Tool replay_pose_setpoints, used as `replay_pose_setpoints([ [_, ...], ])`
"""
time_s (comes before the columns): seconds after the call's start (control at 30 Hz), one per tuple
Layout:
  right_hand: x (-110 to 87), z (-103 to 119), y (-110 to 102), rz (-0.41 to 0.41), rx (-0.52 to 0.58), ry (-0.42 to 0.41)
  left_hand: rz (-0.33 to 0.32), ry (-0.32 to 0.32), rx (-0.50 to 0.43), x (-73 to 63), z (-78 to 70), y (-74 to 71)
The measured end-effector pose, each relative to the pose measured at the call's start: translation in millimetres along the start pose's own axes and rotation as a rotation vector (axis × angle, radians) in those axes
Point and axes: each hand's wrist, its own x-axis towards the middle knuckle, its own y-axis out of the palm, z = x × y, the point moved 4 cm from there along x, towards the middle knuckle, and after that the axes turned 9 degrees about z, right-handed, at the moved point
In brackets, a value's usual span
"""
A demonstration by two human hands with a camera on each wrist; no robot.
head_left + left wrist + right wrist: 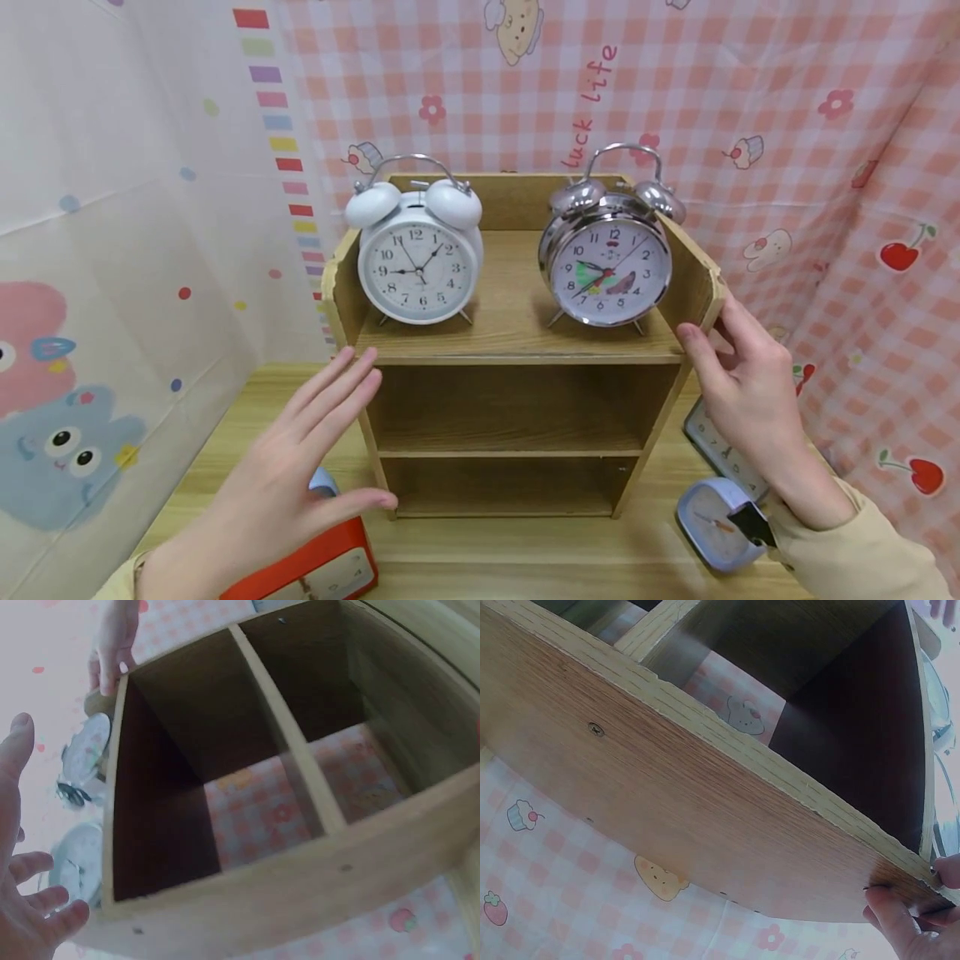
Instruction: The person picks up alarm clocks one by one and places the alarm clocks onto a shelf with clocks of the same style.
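A small wooden shelf [510,292] stands upright on the table. On its top board are two twin-bell alarm clocks: a white clock [420,275] at the left and a silver clock [611,275] at the right. My right hand [753,387] grips the shelf's right side panel near the top, the thumb at the front edge and the fingers around the outer face [900,915]. Beside the left panel my left hand [288,467] holds nothing, its fingers extended and the thumb apart. The left wrist view shows that hand [30,900] near the white clock.
A red clock [330,567] lies partly behind my left hand, with a light blue object [322,481] near it. To the right are a light blue clock [712,525] and a grey clock [712,437], partly covered by my right arm. Patterned cloth [480,100] hangs behind.
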Motion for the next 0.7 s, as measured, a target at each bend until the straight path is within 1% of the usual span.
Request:
replay_pose_setpoints([
  [0.17, 0.2, 0.6, 0.7, 0.008, 0.003, 0.0, -0.015, -0.048, 0.002, -20.2, 9.7, -1.0],
  [0.37, 0.6, 0.3, 0.6, 0.008, 0.002, -0.001, -0.053, -0.095, 0.021, -41.5, 21.6, 1.8],
  [0.47, 0.3, 0.2, 0.4, 0.004, 0.004, 0.0, -0.042, -0.142, 0.022, -52.2, 27.7, 4.4],
  [0.57, 0.1, 0.1, 0.1, 0.0, 0.006, 0.0, 0.002, -0.197, 0.04, -62.2, 32.4, 7.7],
  [0.7, 0.2, 0.0, 0.1, 0.001, 0.004, -0.001, 0.061, -0.252, 0.058, -74.3, 37.3, 13.7],
])
